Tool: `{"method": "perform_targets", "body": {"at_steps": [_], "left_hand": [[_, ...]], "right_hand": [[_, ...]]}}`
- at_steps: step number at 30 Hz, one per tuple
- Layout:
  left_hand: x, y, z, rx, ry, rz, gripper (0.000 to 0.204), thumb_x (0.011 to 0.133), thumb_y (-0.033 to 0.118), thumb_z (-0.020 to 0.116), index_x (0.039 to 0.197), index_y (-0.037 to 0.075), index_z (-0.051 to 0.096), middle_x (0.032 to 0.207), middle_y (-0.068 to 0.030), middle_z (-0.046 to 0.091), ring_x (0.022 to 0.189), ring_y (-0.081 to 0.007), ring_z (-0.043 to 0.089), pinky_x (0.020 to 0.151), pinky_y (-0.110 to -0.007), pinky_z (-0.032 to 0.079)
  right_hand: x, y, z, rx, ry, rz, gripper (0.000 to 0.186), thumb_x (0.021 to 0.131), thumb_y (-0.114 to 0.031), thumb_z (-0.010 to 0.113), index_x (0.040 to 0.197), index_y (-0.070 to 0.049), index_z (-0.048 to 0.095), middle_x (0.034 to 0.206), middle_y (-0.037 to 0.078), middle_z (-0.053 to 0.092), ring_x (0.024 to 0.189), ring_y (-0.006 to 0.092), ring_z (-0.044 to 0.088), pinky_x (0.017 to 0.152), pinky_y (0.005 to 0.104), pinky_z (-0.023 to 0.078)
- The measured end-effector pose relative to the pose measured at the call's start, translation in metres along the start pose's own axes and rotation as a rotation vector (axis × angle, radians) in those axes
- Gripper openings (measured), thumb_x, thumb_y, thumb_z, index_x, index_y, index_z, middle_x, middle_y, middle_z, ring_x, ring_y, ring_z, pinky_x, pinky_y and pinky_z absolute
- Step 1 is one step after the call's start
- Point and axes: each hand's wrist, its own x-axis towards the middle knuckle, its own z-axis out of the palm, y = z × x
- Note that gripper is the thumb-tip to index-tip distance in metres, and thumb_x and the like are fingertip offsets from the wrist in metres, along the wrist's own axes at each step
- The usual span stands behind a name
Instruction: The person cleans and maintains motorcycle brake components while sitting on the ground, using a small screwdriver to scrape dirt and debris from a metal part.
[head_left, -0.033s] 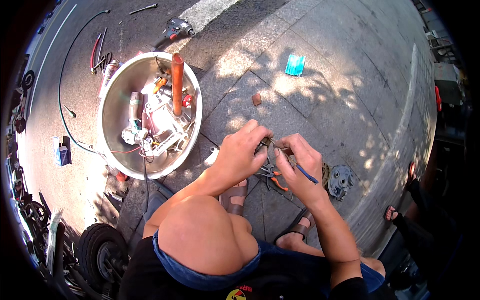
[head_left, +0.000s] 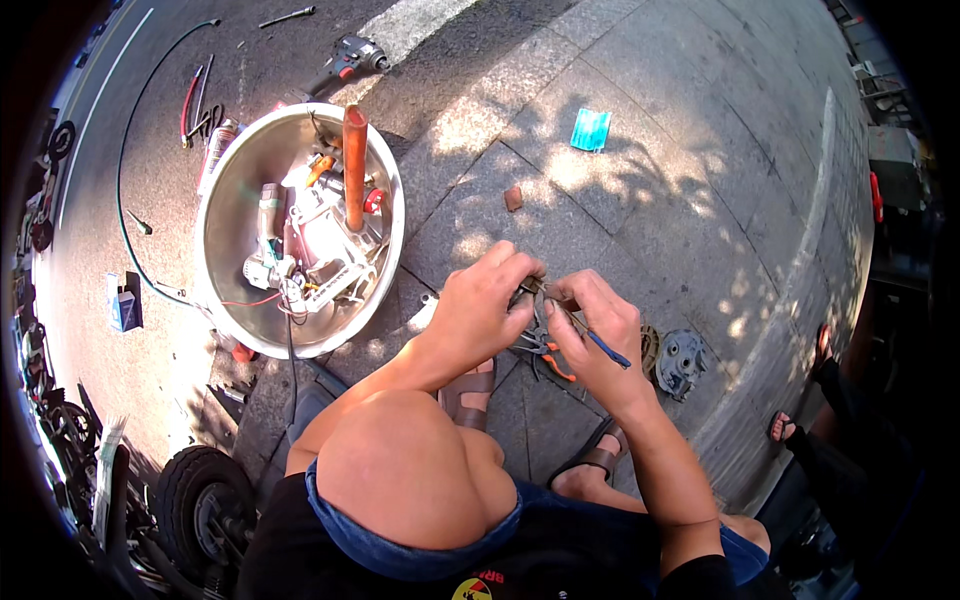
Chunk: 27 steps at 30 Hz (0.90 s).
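Note:
Close together above the paving, my left hand grips a small dark metal part, largely hidden by its fingers, and my right hand pinches a slim blue-handled tool whose front reaches toward that part. Pliers with orange and black handles lie on the ground just below both hands. A grey round metal housing lies to the right of my right hand, beside a brownish ring-shaped part.
A steel basin full of tools stands at left, near a power drill and hose. A blue packet lies ahead. A wheel is at lower left. Another person's sandalled foot shows at right.
My right hand has shifted very slightly to the left with the blue-handled tool. Little else differs.

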Motion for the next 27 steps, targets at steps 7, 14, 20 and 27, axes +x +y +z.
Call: {"method": "perform_targets", "body": {"at_steps": [7, 14, 20, 27], "left_hand": [[-0.001, -0.004, 0.002, 0.049, -0.039, -0.007, 0.024, 0.072, 0.005, 0.065, 0.095, 0.006, 0.06, 0.082, -0.0109, 0.053, 0.076, -0.0316, 0.059, 0.066, -0.039, 0.05], [-0.005, -0.01, 0.001, 0.056, -0.088, -0.031, 0.025, 0.073, 0.004, 0.064, 0.097, 0.006, 0.058, 0.087, -0.0121, 0.053, 0.079, -0.0328, 0.059, 0.067, -0.041, 0.05], [-0.006, -0.014, 0.008, 0.077, -0.119, -0.056, 0.025, 0.073, 0.004, 0.064, 0.098, 0.007, 0.06, 0.087, -0.0119, 0.054, 0.083, -0.0328, 0.06, 0.068, -0.041, 0.05], [0.0, -0.016, 0.009, 0.068, -0.089, -0.024, 0.028, 0.072, 0.006, 0.066, 0.1, 0.007, 0.059, 0.088, -0.0124, 0.053, 0.076, -0.034, 0.061, 0.065, -0.042, 0.052]], "right_hand": [[0.002, 0.006, 0.007, -0.055, -0.018, 0.034, 0.011, 0.078, -0.007, 0.065, 0.085, -0.003, 0.058, 0.081, 0.013, 0.062, 0.074, 0.0338, 0.061, 0.062, 0.0405, 0.048], [0.005, 0.009, 0.01, -0.056, -0.087, 0.001, 0.011, 0.078, -0.008, 0.065, 0.084, -0.004, 0.057, 0.079, 0.011, 0.062, 0.075, 0.0319, 0.062, 0.063, 0.0416, 0.049], [0.0, 0.013, 0.013, -0.129, -0.093, -0.034, 0.01, 0.078, -0.009, 0.065, 0.085, -0.005, 0.058, 0.078, 0.012, 0.062, 0.075, 0.0313, 0.061, 0.062, 0.0415, 0.048], [0.007, 0.012, 0.009, -0.141, -0.116, -0.069, 0.012, 0.081, -0.01, 0.064, 0.085, -0.001, 0.058, 0.077, 0.01, 0.064, 0.075, 0.0255, 0.063, 0.065, 0.0356, 0.051]]}}
